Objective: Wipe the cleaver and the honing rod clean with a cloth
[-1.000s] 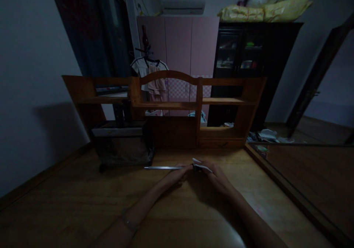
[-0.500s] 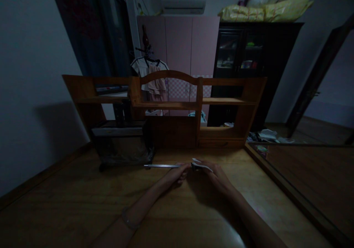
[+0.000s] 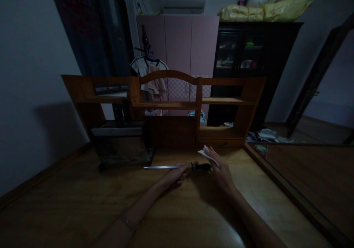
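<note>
Our left hand (image 3: 177,174) has its grip round a silver rod (image 3: 160,167), which runs crosswise over the desk (image 3: 166,215); its black handle (image 3: 201,166) points toward our right hand (image 3: 223,174), holding a white tissue (image 3: 207,153) just beside (whether touching, we cannot tell).

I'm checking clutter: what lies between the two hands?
Head view: a black handle juts from the left hand toward right hand, which holds a white sheet.

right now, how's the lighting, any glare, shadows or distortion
Head view: dim overall, black handle showing little detail while the silver rod stands out; head view: pale glare on the wooden surface around the right forearm, a soft shadow under the right hand; head view: the dark door slants near the edge, likely wide-angle distortion.
</note>
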`<action>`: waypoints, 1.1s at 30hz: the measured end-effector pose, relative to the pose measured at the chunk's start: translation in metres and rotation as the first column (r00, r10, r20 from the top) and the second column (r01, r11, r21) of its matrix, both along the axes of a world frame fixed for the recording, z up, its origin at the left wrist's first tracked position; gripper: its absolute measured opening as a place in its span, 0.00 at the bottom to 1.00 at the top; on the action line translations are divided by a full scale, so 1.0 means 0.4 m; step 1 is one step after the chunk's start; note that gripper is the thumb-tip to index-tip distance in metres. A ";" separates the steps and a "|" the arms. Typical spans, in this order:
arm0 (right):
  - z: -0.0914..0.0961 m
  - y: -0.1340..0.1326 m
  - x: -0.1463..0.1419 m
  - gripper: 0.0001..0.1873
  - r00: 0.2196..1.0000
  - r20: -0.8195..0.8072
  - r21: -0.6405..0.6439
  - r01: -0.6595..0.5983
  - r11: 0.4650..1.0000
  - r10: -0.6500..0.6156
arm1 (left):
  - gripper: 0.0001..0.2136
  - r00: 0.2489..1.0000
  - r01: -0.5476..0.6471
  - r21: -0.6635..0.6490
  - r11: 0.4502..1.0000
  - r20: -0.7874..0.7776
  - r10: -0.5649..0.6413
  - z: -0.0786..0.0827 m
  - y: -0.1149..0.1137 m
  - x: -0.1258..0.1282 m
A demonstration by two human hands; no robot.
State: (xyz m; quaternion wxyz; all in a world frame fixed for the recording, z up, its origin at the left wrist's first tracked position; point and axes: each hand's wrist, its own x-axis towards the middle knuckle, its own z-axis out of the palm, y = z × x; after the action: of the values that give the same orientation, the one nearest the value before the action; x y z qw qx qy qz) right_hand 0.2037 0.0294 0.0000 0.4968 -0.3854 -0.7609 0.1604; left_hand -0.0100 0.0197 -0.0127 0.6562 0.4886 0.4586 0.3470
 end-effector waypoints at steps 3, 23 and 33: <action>-0.014 0.007 -0.004 0.22 0.993 0.089 -0.011 -0.072 0.997 0.072 | 0.19 1.000 0.000 0.006 1.000 0.007 0.000 -0.001 0.000 -0.001; 0.021 -0.030 -0.027 0.19 0.956 0.078 -0.211 -0.260 0.942 0.281 | 0.23 0.999 -0.038 -0.024 0.999 0.018 0.038 -0.024 0.024 -0.006; -0.029 0.015 0.016 0.19 0.940 0.336 -0.009 0.060 0.998 -0.053 | 0.23 0.998 -0.062 -0.036 0.997 0.010 0.063 -0.037 0.035 -0.012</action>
State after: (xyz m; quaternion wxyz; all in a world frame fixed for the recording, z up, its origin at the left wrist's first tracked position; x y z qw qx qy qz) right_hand 0.2102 0.0355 -0.0118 0.3609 -0.4333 -0.8214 0.0853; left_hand -0.0149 0.0337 -0.0274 0.6561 0.4603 0.4762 0.3617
